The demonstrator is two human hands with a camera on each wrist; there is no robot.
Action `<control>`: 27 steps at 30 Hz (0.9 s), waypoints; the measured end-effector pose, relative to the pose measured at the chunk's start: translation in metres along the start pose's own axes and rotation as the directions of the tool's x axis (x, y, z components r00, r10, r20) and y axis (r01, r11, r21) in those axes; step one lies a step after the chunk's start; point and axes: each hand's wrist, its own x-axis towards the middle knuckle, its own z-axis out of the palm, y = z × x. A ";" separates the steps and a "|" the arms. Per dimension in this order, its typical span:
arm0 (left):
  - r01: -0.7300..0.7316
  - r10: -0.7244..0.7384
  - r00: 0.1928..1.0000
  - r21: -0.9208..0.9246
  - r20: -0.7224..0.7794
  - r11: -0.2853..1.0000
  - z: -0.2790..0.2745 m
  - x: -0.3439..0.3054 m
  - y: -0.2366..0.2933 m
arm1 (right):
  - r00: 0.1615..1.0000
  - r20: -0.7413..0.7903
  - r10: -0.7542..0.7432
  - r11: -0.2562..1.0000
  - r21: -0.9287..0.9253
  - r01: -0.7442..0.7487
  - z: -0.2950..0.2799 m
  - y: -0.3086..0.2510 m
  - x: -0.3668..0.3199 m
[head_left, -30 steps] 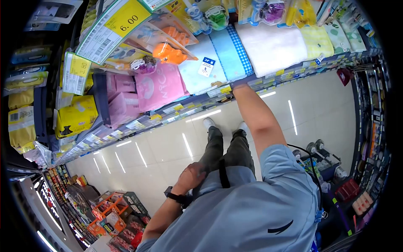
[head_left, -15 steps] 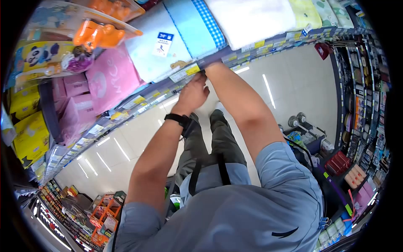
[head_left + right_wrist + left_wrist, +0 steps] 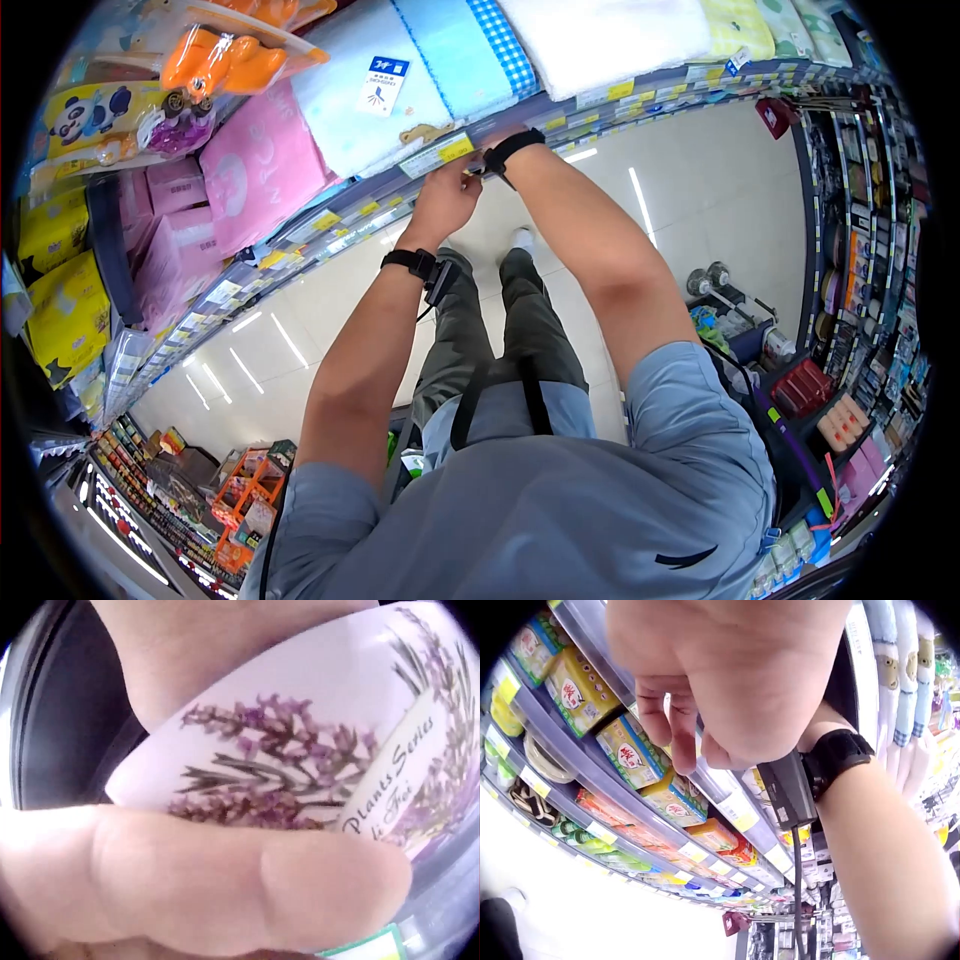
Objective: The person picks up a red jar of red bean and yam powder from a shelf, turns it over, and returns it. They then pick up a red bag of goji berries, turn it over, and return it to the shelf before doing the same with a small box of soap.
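Note:
In the head view my left hand (image 3: 447,203) is at the shelf edge (image 3: 395,178), close to my right wrist. In the left wrist view its fingers (image 3: 676,735) hang loosely bent, with nothing visible in them. My right hand (image 3: 498,145) is mostly hidden at the shelf front. The right wrist view has it gripping a white object (image 3: 281,750) with purple lavender print, a long finger (image 3: 225,877) across its lower side. The whole shape of that object cannot be seen.
Folded towels (image 3: 460,45), pink packs (image 3: 262,165) and hanging orange toys (image 3: 222,62) fill the upper shelf. Boxes (image 3: 630,754) stand on lower shelves in the left wrist view. A cart (image 3: 790,400) with goods is at the right, on the tiled floor.
My left hand has risen from beside my thigh to the shelf edge. My right arm has drawn back a little, so its black wrist strap now shows. The head view has shifted.

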 end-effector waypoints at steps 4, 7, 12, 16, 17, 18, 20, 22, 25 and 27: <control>0.031 -0.031 0.999 -0.032 0.019 0.999 0.003 0.004 -0.007 | 1.000 -0.011 0.006 1.000 0.004 -0.006 -0.003 0.002 -0.004; 0.063 -0.062 0.997 -0.029 0.047 0.998 0.001 0.003 -0.004 | 1.000 -0.017 0.009 1.000 0.009 -0.009 -0.003 0.002 -0.004; 0.123 -0.118 0.990 -0.058 0.078 0.991 -0.003 0.006 0.005 | 1.000 -0.018 0.014 1.000 0.014 -0.014 -0.003 0.001 -0.003; 0.146 -0.125 0.987 -0.242 0.098 0.959 0.010 0.015 -0.021 | 1.000 -0.021 0.016 1.000 0.016 -0.016 -0.004 -0.001 -0.002; 0.104 -0.083 0.994 -0.350 0.075 0.931 0.017 0.018 -0.034 | 1.000 -0.021 0.017 1.000 0.019 -0.016 -0.003 -0.002 0.000; 0.103 -0.083 0.994 -0.350 0.073 0.931 0.016 0.021 -0.036 | 1.000 -0.023 0.020 1.000 0.018 -0.019 -0.003 -0.002 0.000; 0.191 -0.157 0.977 -0.275 0.141 0.942 0.018 0.023 -0.038 | 0.999 -0.031 0.019 1.000 0.018 -0.019 -0.003 -0.001 0.003; 0.294 -0.245 0.954 -0.398 0.171 0.869 0.017 0.023 -0.030 | 0.999 -0.036 0.015 1.000 0.020 -0.014 -0.003 -0.002 0.008; 0.419 -0.357 0.905 -0.624 0.230 0.660 0.009 0.025 -0.013 | 0.999 -0.045 0.012 1.000 0.026 -0.011 -0.004 -0.004 0.015; 0.434 -0.381 0.890 -0.726 0.251 0.534 0.009 0.030 -0.011 | 0.999 -0.053 0.011 1.000 0.024 -0.009 -0.005 -0.003 0.016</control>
